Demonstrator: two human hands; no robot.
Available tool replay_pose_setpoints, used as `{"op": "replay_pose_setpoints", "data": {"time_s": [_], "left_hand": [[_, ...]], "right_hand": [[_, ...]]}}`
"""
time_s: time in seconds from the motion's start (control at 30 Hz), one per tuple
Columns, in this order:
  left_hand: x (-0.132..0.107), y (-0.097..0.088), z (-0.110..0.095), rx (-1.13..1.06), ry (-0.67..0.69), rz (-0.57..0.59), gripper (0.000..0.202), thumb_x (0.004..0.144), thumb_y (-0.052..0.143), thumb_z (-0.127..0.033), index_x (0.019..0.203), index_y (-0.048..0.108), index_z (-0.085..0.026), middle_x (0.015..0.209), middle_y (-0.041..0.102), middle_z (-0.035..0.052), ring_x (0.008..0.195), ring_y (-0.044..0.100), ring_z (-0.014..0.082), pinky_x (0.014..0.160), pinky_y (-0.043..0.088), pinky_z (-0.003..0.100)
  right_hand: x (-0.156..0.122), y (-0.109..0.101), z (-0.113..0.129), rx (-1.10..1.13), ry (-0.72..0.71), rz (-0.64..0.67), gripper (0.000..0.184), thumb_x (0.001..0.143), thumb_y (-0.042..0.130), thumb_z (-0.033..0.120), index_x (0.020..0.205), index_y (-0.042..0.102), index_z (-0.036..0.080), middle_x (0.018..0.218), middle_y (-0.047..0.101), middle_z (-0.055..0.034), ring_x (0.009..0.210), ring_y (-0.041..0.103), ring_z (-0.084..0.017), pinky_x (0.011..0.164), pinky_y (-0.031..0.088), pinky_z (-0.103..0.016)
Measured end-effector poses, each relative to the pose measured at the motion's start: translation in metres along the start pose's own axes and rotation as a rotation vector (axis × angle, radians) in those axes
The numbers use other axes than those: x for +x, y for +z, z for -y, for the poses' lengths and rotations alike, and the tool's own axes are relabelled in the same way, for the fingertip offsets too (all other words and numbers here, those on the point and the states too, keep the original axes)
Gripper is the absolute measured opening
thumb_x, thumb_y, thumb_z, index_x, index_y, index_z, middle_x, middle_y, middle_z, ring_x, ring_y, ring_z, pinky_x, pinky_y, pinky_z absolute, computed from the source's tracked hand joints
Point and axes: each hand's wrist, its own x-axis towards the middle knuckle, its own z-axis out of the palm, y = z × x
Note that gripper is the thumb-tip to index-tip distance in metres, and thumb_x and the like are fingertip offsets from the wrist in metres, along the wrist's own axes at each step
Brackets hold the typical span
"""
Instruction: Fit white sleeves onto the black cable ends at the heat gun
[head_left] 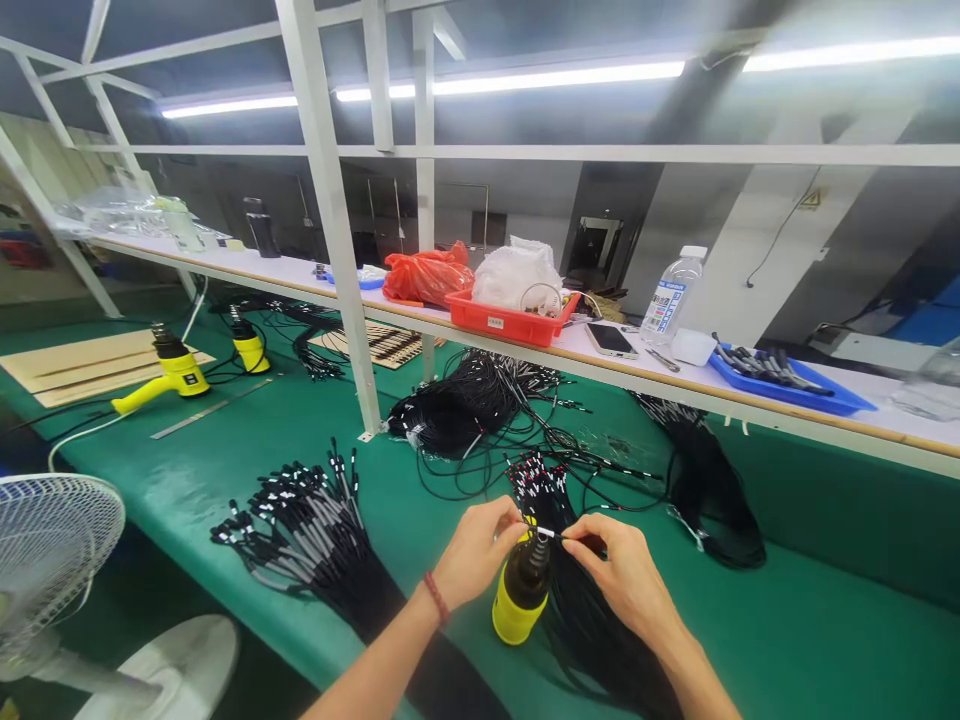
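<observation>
Between my two hands a thin black cable [546,533] with a white sleeve is held level. My left hand [480,548] pinches its left end, and my right hand [619,565] pinches it on the right. Directly below the white sleeve stands a yellow and black heat gun [521,595], upright with its nozzle pointing up. Behind my right hand lies a bundle of black cables [577,610] with white and red marked ends. To the left of my left hand rests another thick cable bundle [330,545] with grey sleeves and white-marked tips.
Two more yellow heat guns [180,368] [247,345] stand far left near a metal ruler [210,408]. Coiled cables [465,405] lie under the shelf [592,368]. It bears a red tray [510,322], a phone [611,340], a bottle [673,298] and a blue tray [840,398]. A fan [56,540] stands at left.
</observation>
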Motion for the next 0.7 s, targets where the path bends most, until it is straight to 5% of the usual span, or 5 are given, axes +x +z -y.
{"op": "replay_pose_setpoints", "data": {"time_s": [0.1,0.3,0.7], "left_hand": [[-0.0006,-0.0009,-0.001,0.004,0.017,-0.02,0.018,0.09,0.047,-0.03,0.077,0.053,-0.019,0.072,0.056,-0.0034,0.069,0.05,0.0135,0.063,0.035,0.021],[0.0018,-0.0002,-0.0027,0.096,-0.019,0.0,0.049,0.098,0.031,-0.038,0.055,0.045,-0.018,0.052,0.045,-0.0045,0.053,0.042,0.0121,0.056,0.029,0.024],[-0.0025,-0.0006,-0.0006,0.061,-0.018,0.016,0.044,0.097,0.035,-0.039,0.06,0.048,-0.018,0.056,0.048,-0.0048,0.055,0.042,0.0116,0.055,0.027,0.023]], "right_hand": [[-0.001,0.0011,0.0013,0.011,0.009,0.001,0.015,0.083,0.055,0.025,0.073,0.066,0.022,0.073,0.068,0.0008,0.069,0.06,-0.017,0.064,0.039,-0.025],[-0.0029,-0.0004,0.0067,-0.027,0.003,0.069,0.032,0.092,0.045,0.035,0.071,0.066,0.022,0.072,0.068,0.0,0.069,0.058,-0.018,0.063,0.036,-0.026],[-0.005,-0.0003,0.009,-0.042,0.005,0.123,0.037,0.094,0.036,0.032,0.071,0.062,0.021,0.066,0.063,0.0007,0.063,0.053,-0.016,0.06,0.033,-0.024]]}}
